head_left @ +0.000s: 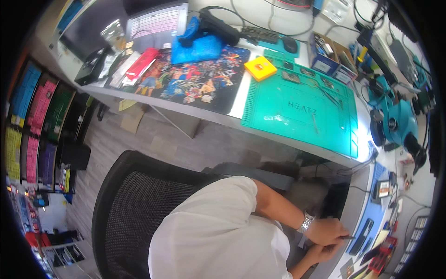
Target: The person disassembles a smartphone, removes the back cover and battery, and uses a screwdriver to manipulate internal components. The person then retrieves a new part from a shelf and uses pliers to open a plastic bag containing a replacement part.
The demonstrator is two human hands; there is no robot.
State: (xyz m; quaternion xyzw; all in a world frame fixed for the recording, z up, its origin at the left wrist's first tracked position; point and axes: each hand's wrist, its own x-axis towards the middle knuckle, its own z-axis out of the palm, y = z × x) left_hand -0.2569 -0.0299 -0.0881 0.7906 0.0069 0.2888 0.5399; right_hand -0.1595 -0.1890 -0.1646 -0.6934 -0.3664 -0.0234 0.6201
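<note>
My left hand (326,231), with a silver watch (305,222) on its wrist, reaches to the lower right by the edge of the side bench (357,218). Its fingers are closed in a pinch, and a thin dark piece (347,237) pokes out at their tips; its kind does not show. Just below, my right hand (319,254) is close against the left one, fingers curled. What it holds, if anything, is hidden. Nearest to both hands on the bench lies a dark, flat, phone-like slab (363,236) on a blue mat (371,204).
A black mesh chair (148,218) stands behind my white sleeve. Along the far desk are a green repair mat (292,109), a yellow box (260,69), a blue bag (197,49) and a laptop (157,25). A teal microscope (400,122) stands at the right corner. Shelves (39,107) line the left.
</note>
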